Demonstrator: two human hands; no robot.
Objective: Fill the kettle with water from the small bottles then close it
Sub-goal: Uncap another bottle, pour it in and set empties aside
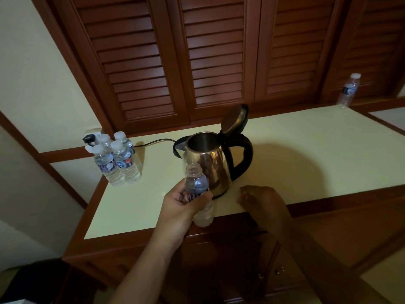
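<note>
So, kettle [208, 163]: it's on the counter [306, 150] right in front of you, near the front edge, handle on your right.
lid [234, 119]: flipped up and the mouth is wide open, so the opening part is sorted. Can't make out a water level, the inside just looks like dark metal.
left hand [186, 205]: you're gripping a small bottle [197, 185] round the label. Cap's off, and the neck points up just in front of the kettle body. It's not tipped over the mouth and nothing is pouring.
what's in it: honestly can't tell how full it is from here.
right hand [260, 198]: resting at the counter edge just right of the kettle, fingers curled under. Too shadowy to say if there's a cap in there or nothing at all.
spare bottles [118, 159]: a bunch of capped ones standing together at the left end, apart from the kettle. They look full.
far bottle [348, 91]: one more capped one, way off at the far right end of the counter.
done, I'd say: lid up, one bottle uncapped and ready to go.
left to do: pour this one, probably work through the spares too, then push the lid down.
</note>
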